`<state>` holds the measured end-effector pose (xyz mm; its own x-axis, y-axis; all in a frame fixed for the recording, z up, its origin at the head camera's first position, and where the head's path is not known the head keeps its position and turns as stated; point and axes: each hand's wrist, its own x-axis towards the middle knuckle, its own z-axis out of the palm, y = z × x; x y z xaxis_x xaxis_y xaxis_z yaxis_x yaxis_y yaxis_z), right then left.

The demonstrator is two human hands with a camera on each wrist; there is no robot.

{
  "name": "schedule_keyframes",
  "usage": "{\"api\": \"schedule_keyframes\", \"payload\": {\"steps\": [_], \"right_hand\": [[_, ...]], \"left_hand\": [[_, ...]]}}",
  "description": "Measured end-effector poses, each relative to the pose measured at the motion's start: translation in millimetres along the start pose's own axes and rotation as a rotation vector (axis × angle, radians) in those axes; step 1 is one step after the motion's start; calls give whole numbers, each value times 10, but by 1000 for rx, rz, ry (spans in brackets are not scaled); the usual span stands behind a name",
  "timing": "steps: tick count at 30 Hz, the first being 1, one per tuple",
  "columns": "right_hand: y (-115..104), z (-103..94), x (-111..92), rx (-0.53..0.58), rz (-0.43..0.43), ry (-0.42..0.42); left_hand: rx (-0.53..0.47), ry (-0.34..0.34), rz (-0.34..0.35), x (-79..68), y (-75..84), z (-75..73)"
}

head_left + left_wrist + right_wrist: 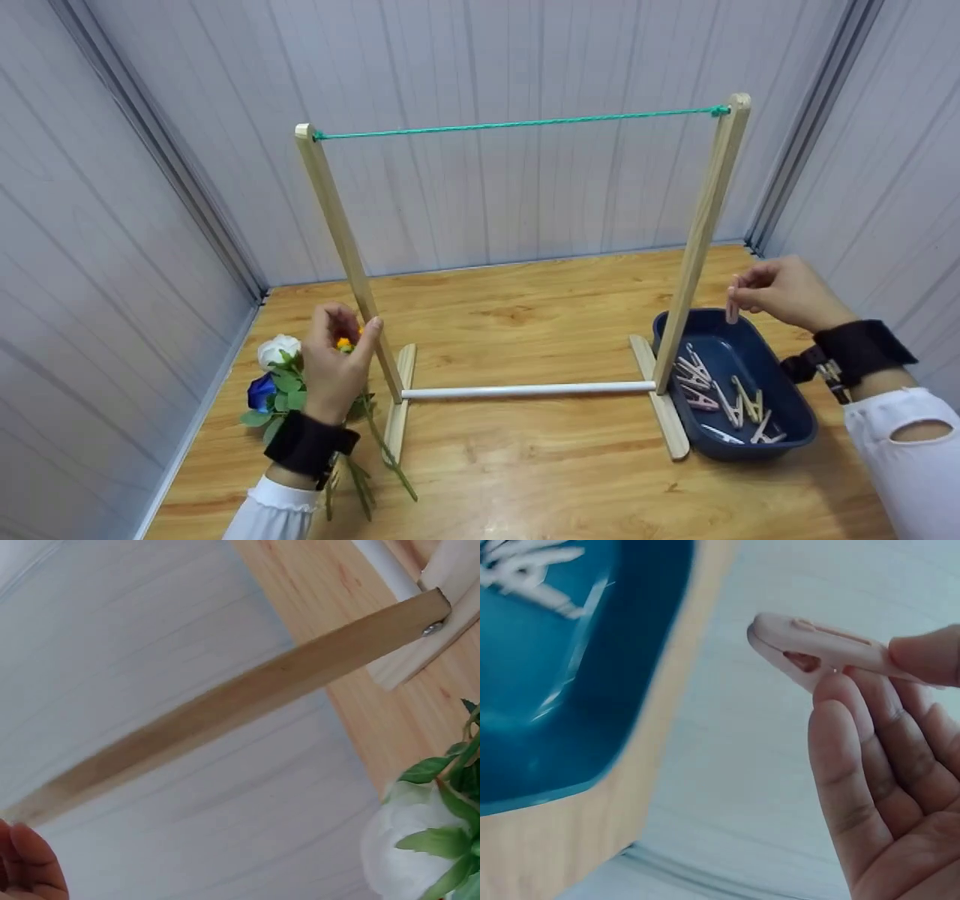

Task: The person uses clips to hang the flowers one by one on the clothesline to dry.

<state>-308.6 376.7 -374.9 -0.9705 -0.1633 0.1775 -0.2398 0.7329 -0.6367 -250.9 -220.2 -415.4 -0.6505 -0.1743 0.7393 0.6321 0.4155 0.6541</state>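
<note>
My right hand (787, 291) pinches a pale pink clothespin (817, 649) between thumb and fingers, above the far right corner of a dark blue basin (802, 435). In the right wrist view the clothespin's jaws point away from the fingers. My left hand (339, 364) hovers by the left wooden post (341, 225), its fingers loosely bent and thumb apart from them. Through that gap an orange flower (343, 344) shows. Partly under this hand lie a white flower (277, 350), a blue flower (260, 393) and green stems (390, 457).
A green cord (517, 124) runs between the tops of the left post and the right post (705, 240). A white rod (525, 391) joins them low down. Several clothespins (727, 405) lie in the basin. Panelled walls (480, 202) enclose the wooden table (525, 465).
</note>
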Motion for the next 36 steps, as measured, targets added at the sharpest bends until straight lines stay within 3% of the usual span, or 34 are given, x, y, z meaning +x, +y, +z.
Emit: {"api": "schedule_keyframes", "payload": {"steps": [4,8,13,18,22,26,30,36], "right_hand": [[-200,-82,-99,52,-4,23],[-404,-103,-212,98,-56,35],[-683,-44,-352,248,-230,-4],[-922,81,-406,542,-435,-185],[-1017,229,-400,657,-548,-282],[-1059,443,-388,745,-602,-326],[-1108,672,-380,785,-588,-347],[-1176,1062,-363,793,-541,-319]], "left_hand": [[-26,-45,172,-46,70,100],[-7,-107,253,-99,112,213],[2,-204,262,-176,114,312],[26,-252,286,-192,148,410],[13,-280,294,-179,221,513],[-1,-335,287,-180,306,638],[-2,-433,233,-178,418,789],[-28,-739,123,-219,599,988]]}}
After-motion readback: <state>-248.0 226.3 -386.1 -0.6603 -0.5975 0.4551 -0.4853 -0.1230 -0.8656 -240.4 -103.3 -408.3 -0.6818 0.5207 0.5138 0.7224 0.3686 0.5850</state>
